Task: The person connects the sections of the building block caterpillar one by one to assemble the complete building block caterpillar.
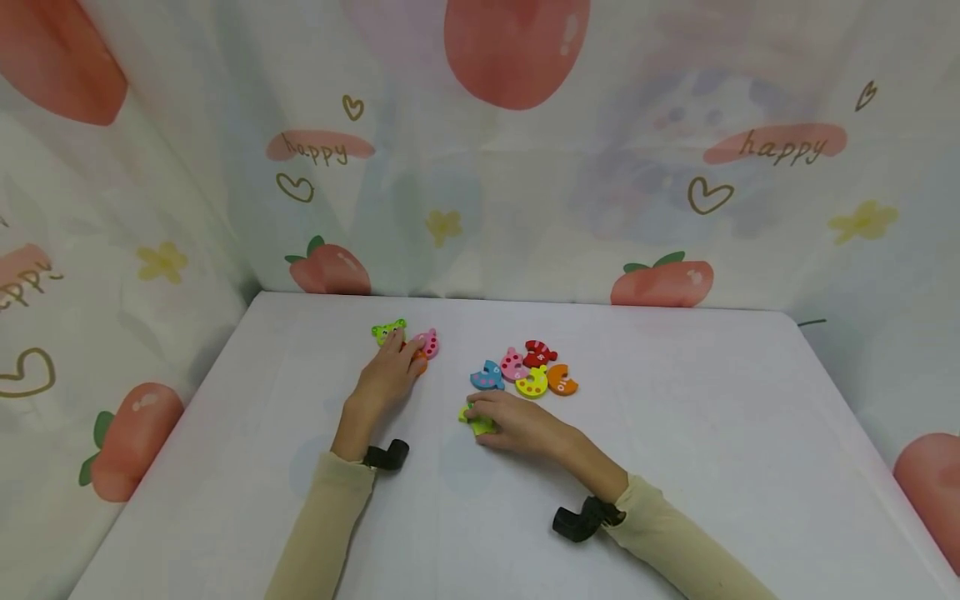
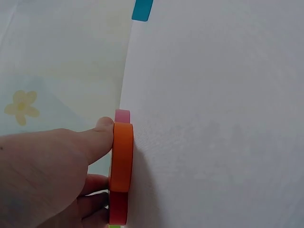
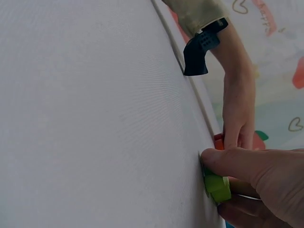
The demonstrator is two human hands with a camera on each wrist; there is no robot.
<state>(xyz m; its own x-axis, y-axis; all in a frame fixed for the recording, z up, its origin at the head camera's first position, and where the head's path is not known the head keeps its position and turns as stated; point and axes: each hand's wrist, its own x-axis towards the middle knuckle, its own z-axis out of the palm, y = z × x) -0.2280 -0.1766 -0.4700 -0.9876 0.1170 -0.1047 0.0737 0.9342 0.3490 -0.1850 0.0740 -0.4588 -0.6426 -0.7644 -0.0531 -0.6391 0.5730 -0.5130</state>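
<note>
Green piece (image 1: 483, 426): we find it at the white table (image 1: 697, 400), on the near side of the central cluster, pinched between thumb and fingers of the right hand (image 1: 521, 423). We note the left hand (image 1: 384, 377) with fingers extended, its thumb touching an orange piece (image 2: 122, 156), other fingers at a red piece (image 2: 118, 209). Beyond the right hand, we record a blue piece (image 1: 487, 377) and a yellow piece (image 1: 529, 385) among the cluster.

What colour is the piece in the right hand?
The piece is lime green, clearest in the right wrist view.
</note>
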